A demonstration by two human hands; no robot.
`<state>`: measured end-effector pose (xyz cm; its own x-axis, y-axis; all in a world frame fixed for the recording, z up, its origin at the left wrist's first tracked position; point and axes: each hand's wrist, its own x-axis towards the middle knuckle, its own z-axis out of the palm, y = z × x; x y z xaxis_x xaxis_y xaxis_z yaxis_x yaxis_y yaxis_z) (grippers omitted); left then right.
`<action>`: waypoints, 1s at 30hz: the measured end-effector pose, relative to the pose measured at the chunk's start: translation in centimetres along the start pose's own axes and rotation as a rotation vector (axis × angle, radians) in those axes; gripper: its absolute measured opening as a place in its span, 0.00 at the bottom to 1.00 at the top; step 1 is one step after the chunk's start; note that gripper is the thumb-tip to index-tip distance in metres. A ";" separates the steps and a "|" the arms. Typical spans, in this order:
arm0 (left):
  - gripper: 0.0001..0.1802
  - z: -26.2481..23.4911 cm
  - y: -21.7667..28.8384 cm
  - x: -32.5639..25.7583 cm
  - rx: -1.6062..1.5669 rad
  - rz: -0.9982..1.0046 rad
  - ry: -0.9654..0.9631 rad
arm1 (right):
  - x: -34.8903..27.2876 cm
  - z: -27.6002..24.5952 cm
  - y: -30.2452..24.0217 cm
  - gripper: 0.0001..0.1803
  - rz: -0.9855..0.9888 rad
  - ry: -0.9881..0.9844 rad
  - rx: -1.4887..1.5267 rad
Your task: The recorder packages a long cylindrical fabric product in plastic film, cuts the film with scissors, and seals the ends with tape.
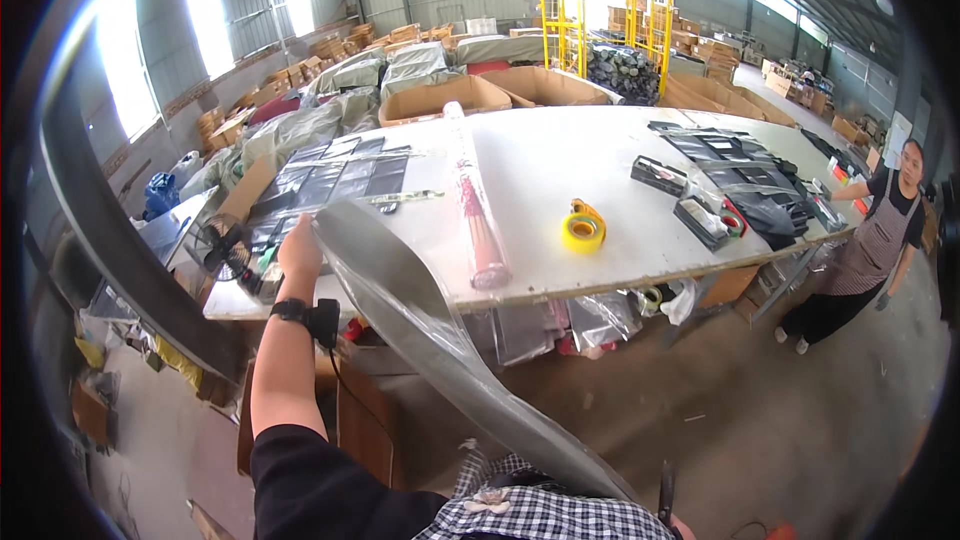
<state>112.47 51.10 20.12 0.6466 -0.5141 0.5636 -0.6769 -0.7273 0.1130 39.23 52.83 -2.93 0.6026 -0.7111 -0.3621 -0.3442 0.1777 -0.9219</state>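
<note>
My left hand [300,252] reaches out over the left end of the white worktable, fingers closed at the upper end of a long grey strip in shiny clear plastic [420,325]. The strip bends and twists, running from that hand down to the right in front of my body. A sliver of skin shows by a black object [667,492] at the lower edge; my right hand itself is out of view. Ahead on the table [560,170] lies a long clear-plastic roll [470,210] with pink and red inside. Right of it sits a yellow tape roll [583,232] with an orange dispenser.
Flat black packages [345,175] lie at the table's left end, beside a small black fan [226,248]. More black packages [745,180] and small black boxes [658,176] occupy the right. A co-worker [880,230] stands there. Large cartons [445,98] stand behind the table.
</note>
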 end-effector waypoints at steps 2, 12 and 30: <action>0.13 2.3 1.0 3.8 -0.092 -0.081 0.059 | 4.2 -0.5 -0.5 0.25 -0.045 0.012 0.012; 0.12 12.0 5.9 23.3 -0.252 -0.014 0.150 | 22.8 -1.4 -10.4 0.23 -0.057 0.036 -0.024; 0.46 30.6 24.6 11.2 -1.421 0.152 -1.133 | 60.3 3.9 -33.1 0.19 -0.169 0.330 -0.077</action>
<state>113.83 13.58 4.18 0.0480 -0.9970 -0.0615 -0.1067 -0.0663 0.9921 89.74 6.69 5.24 0.3956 -0.9092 -0.1300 -0.3203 -0.0039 -0.9473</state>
